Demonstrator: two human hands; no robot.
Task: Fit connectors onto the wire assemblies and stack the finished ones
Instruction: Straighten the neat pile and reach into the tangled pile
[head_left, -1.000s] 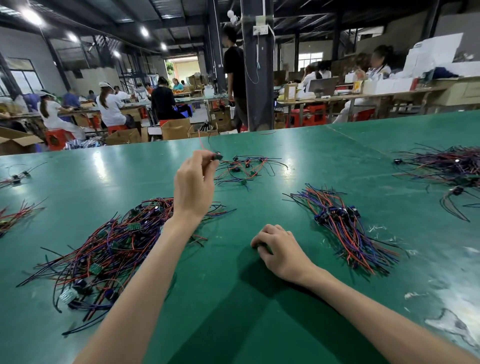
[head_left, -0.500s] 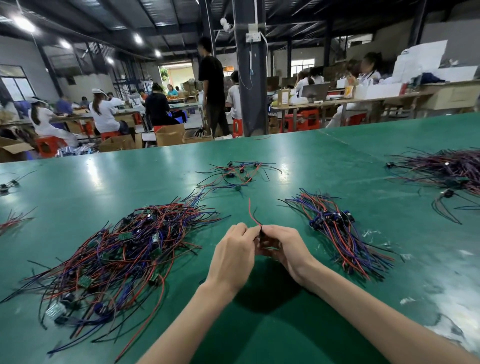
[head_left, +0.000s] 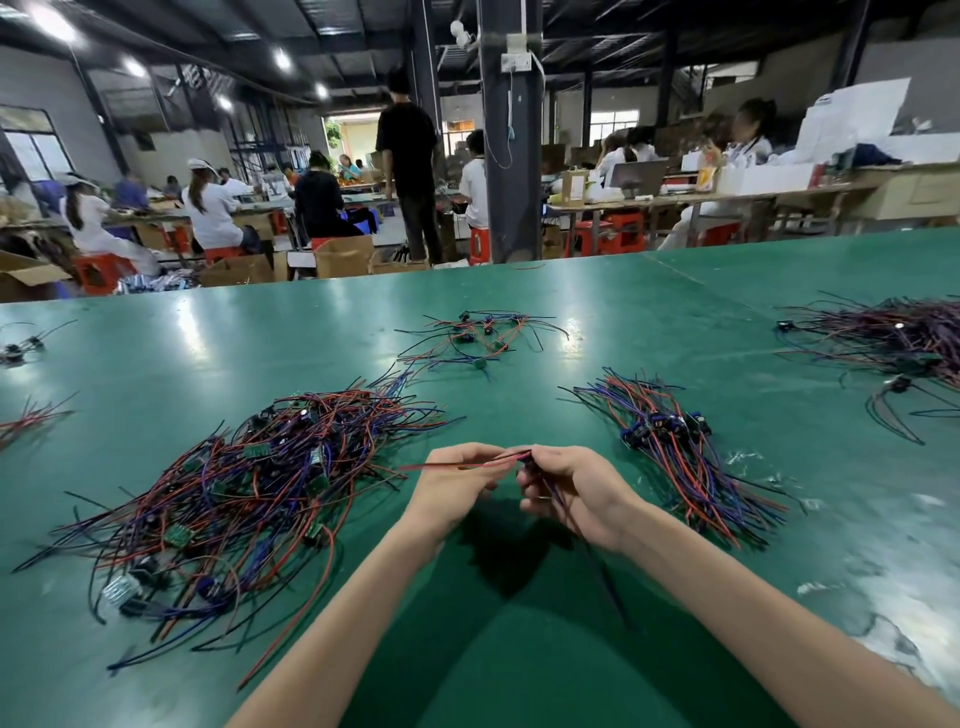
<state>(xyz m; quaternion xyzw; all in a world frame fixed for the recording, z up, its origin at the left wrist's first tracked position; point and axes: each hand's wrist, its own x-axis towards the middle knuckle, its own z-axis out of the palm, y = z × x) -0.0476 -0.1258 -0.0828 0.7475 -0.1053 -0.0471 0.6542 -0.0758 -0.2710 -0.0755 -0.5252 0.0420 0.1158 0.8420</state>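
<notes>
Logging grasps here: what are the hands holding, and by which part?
One wire assembly: the left hand pinches its red wire, the right hand grips its dark end piece.

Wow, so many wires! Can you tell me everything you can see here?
Table: one, green, under everything.
Big wire pile: one, red, blue and black, tangled, near left.
Wire bundle: one, red and blue, tidier, near right.
Small wire scatter: one, red and black, middle, farther back.
Far wire pile: one, purplish, right edge.
Loose wires: a few, red, left edge.
Pillar: one, dark, behind the table.
Workers: several, mostly in white, at tables behind.
Stools: several, red, background.
Held wire assembly: one, red and blue wires, near middle.
Left hand: one, pinches its red wire.
Right hand: one, grips its other end.
</notes>
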